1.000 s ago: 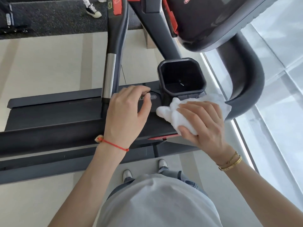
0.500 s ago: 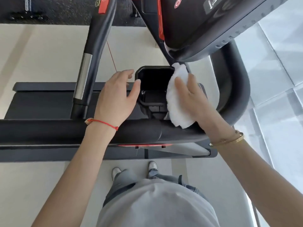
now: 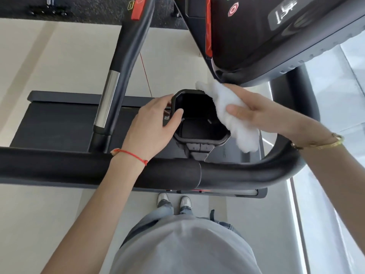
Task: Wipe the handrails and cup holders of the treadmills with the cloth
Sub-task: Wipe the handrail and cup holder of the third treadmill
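- Right hand [image 3: 262, 113] clamped on the white cloth [image 3: 233, 115], thumb on the near face, fingers behind, pressing the wad against the right rim of the cup holder [image 3: 199, 117].
- Left hand [image 3: 152, 125] gripping the cup holder's left wall, thumb hooked over the rim, fingers round the outside, bracing it.
- Cloth draped from the far right corner of the rim, just under the console [image 3: 276, 36], down past the near right corner; long axis running far-to-near, slightly slanted, loose tail hanging free of the holder.
- Cup holder sitting between both hands, just beyond the front handrail [image 3: 118, 167], mouth open upward toward the camera, interior dark.
- Step in hand, judging from this: wiping the holder's rim and right wall; inside floor probably not yet reached.
- Next move likely calls for pushing the cloth down into the cavity and sweeping round the walls, left hand steady.
- Upright handrail [image 3: 116, 84] standing left of the holder, untouched by either hand.
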{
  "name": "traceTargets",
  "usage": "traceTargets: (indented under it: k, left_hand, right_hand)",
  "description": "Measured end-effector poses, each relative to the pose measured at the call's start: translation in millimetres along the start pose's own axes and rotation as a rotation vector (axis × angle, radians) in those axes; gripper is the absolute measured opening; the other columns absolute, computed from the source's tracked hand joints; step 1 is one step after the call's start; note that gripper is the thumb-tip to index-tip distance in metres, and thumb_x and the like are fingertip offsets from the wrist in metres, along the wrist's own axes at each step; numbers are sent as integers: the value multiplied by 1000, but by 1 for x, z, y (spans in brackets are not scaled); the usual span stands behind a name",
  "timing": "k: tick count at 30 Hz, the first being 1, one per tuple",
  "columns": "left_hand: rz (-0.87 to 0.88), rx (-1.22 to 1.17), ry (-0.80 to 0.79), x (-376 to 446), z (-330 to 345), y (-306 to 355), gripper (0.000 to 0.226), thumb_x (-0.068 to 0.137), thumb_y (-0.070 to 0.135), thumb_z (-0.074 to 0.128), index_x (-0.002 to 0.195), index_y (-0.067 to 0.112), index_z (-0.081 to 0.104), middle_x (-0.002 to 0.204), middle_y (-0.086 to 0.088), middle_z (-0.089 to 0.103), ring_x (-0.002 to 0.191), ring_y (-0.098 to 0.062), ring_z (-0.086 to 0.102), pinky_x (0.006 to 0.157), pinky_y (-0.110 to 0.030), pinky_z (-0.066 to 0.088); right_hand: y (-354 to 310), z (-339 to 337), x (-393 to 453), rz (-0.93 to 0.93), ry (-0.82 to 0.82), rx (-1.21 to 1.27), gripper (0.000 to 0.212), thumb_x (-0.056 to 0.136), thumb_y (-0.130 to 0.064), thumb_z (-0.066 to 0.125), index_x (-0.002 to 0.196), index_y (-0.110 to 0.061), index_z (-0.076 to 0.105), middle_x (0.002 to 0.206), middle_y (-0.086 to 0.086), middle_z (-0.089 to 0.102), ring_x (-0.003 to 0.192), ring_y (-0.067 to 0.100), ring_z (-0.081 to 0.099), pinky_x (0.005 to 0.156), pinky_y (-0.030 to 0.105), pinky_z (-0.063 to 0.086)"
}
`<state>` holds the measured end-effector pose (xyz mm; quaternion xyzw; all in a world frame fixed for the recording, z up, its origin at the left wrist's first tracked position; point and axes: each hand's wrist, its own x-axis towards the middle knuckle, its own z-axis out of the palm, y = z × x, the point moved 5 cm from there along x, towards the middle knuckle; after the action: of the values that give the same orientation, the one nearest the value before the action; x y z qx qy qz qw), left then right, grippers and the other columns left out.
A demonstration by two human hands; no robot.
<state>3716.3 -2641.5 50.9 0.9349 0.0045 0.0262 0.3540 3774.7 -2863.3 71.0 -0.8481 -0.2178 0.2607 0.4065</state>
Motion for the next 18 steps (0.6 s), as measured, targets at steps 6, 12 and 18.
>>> traceTargets:
  k: [6, 12, 18]
  left_hand:
    - [14, -4, 18, -1, 3, -1, 37, 97, 42, 48, 131, 29, 57, 110, 10, 65, 97, -3, 58, 87, -22, 46]
    - [21, -1, 40, -2, 3, 4, 33, 97, 36, 51, 126, 25, 61, 100, 13, 63, 88, 0, 55, 79, -11, 39]
    - [6, -33, 36, -2, 0, 8, 31, 98, 31, 52, 125, 21, 62, 101, 7, 67, 92, -9, 61, 85, -22, 48]
  right_hand:
    - [-5, 9, -2, -69, 98, -213, 55, 101, -20, 48, 150, -26, 26, 142, -1, 45, 122, 4, 42, 99, 6, 30]
    - [-34, 12, 18, -114, 123, -812, 50, 101, -32, 38, 148, -21, 27, 145, -1, 42, 108, 34, 58, 85, 44, 48]
    - [-41, 30, 1, -269, 119, -940, 59, 102, -34, 34, 154, -9, 19, 159, 9, 24, 145, 26, 26, 117, 36, 26]
